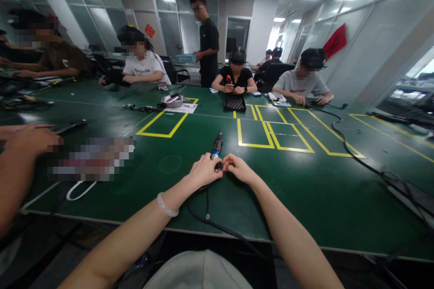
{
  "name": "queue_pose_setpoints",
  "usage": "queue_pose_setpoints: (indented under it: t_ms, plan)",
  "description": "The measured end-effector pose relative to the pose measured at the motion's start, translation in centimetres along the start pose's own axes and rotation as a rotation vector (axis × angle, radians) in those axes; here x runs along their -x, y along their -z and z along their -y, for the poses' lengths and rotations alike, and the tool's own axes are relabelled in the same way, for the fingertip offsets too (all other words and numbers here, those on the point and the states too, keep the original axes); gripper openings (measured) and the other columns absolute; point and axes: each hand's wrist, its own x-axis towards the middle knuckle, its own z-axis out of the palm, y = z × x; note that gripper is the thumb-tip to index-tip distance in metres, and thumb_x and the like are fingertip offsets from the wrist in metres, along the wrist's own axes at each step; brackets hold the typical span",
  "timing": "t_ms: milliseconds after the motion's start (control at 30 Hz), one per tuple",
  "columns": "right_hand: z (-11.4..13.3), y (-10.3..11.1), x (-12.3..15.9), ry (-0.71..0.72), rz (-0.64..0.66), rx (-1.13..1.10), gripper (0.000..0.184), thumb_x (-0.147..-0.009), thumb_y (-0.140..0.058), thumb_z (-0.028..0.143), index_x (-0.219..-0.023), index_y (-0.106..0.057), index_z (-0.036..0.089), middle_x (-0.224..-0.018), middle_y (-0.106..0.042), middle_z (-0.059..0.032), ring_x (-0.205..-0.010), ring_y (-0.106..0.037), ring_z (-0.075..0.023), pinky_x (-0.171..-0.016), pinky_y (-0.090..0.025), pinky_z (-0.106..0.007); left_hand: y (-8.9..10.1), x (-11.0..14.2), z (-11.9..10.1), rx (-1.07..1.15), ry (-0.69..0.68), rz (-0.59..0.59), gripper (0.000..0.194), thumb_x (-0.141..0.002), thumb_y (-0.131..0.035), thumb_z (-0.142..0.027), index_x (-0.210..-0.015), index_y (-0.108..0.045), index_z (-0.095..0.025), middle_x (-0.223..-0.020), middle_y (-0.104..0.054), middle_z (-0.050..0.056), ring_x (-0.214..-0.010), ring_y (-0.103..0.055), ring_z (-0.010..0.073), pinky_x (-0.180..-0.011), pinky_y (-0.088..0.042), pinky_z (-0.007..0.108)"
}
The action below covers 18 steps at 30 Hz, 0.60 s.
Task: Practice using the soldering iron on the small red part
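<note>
An electric screwdriver (217, 144), black with a blue band and a thin bit at its tip, lies low over the green table and points away from me. Around its rear part is my left hand (204, 170), closed on it, with a pale bracelet at the wrist. Close by on the right, my right hand (236, 167) has its fingers curled together in a pinch beside the tool's rear end. What those fingers hold, if anything, is too small to make out. A black cable (220, 226) runs below my hands across the table's front edge.
Yellow tape rectangles (256, 146) mark the green table (305, 198). Another black cable (342, 137) winds along the right side. A black tray (235, 103) stands at the far side before a seated person. A co-worker's hand (32, 142) is at my left.
</note>
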Motion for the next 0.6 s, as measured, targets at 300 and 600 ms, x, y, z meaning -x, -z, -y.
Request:
queue_pose_setpoints:
  t_ms: [300, 600]
  plan:
    - [-0.1, 0.3, 0.1, -0.023, -0.037, 0.087, 0.023, -0.074, -0.046, 0.009, -0.092, -0.054, 0.018, -0.075, -0.065, 0.0004, -0.068, -0.059, -0.0124, -0.068, -0.046, -0.026, 1.0, 1.3, 4.5, -0.034, 0.01, 0.006, 0.049, -0.075, -0.056, -0.044, -0.123, -0.058, -0.038, -0.128, -0.046, 0.008, -0.111, -0.051, 0.0293, -0.083, -0.049, 0.041]
    - [0.4, 0.2, 0.1, -0.037, -0.114, 0.059, 0.015, -0.077, -0.048, 0.012, -0.088, -0.056, 0.017, -0.075, -0.064, -0.0003, -0.065, -0.058, -0.0111, -0.067, -0.047, -0.025, 3.5, 1.9, 17.0, -0.156, 0.165, 0.097, 0.059, -0.078, -0.048, -0.053, -0.134, -0.051, -0.037, -0.141, -0.042, 0.01, -0.122, -0.046, 0.0335, -0.094, -0.043, 0.046]
